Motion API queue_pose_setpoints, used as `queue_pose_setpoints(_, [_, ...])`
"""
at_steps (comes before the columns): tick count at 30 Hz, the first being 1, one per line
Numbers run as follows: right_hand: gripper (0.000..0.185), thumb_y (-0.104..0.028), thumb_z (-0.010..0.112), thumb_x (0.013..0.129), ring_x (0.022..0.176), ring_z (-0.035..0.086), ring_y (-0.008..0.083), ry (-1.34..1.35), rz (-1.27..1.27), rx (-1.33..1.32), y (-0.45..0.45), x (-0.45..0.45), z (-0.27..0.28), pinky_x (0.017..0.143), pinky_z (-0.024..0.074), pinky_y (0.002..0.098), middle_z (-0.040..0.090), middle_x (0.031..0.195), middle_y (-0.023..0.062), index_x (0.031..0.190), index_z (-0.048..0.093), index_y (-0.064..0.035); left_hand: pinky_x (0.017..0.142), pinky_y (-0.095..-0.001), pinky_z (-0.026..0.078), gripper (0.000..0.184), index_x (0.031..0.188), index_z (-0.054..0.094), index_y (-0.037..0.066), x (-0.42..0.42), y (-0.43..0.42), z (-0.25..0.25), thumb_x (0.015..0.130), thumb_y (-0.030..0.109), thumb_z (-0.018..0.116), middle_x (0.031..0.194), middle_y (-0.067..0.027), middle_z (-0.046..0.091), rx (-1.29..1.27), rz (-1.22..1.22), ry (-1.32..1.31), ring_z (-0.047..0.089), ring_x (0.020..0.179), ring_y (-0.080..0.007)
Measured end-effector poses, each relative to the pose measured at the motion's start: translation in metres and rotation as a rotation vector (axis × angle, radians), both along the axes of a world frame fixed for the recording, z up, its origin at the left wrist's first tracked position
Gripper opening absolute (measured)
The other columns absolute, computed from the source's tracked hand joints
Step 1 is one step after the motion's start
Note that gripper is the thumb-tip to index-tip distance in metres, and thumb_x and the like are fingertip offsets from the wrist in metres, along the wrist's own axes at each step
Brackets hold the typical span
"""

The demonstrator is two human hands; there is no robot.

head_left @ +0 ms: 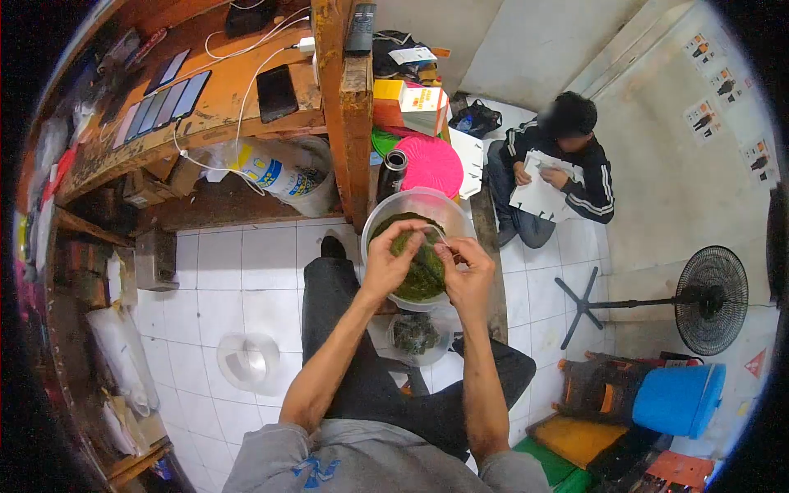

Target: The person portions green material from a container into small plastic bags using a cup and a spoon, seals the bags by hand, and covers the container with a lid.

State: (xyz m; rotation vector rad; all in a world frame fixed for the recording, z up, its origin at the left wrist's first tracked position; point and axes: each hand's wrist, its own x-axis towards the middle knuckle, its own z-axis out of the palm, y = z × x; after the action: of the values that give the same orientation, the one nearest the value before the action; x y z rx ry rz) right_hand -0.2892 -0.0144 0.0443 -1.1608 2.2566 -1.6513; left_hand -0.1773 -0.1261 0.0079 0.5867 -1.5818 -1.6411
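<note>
I see left hand (388,261), right hand (470,269) pinching thin clear strip (438,233) over tub (449,208); dark bottle (393,171) at tub's eleven o'clock.

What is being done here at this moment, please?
One person holds a thin, pale item, too small to identify, between the left hand and right hand, above a translucent tub of green material. Nearer the body is a smaller container. Another person sits nearby, holding a white sheet.
</note>
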Motion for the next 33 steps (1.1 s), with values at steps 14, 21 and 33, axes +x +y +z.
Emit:
queue_pose_setpoints(14, [0.009,-0.004,0.079,0.085,0.076,0.069,0.0186,-0.035,0.098,0.007,0.030,-0.004,0.032,0.069,0.0532,0.0306,0.073,0.084,0.0114,0.093,0.077,0.0005,0.080,-0.0263,0.050,0.006,0.097,0.065,-0.003,-0.005,0.017,0.023,0.097,0.003,0.068,0.089,-0.0034,0.066,-0.098,0.089,-0.010,0.063,0.086,-0.0118])
queue_pose_setpoints(21, [0.012,-0.006,0.081,0.085,0.073,0.067,0.0196,-0.005,0.130,-0.064,0.053,0.011,0.026,0.066,0.0521,0.0312,0.072,0.085,0.0127,0.092,0.075,0.0014,0.072,-0.0282,0.050,0.005,0.090,0.062,-0.003,0.000,0.051,0.025,0.088,-0.008,0.062,0.083,-0.0084,0.064,-0.202,0.064,-0.100,0.062,0.077,-0.0148])
queue_pose_setpoints(33, [0.011,-0.006,0.078,0.083,0.072,0.065,0.0352,-0.298,-0.133,0.220,0.184,0.063,-0.087,0.067,0.0522,0.0408,0.067,0.083,0.0169,0.090,0.071,0.0004,0.088,-0.0327,0.054,0.016,0.105,0.067,0.000,0.048,0.148,-0.025,0.090,0.001,0.070,0.099,-0.0124,0.072,-0.268,-0.353,-0.445,0.069,0.094,-0.0189])
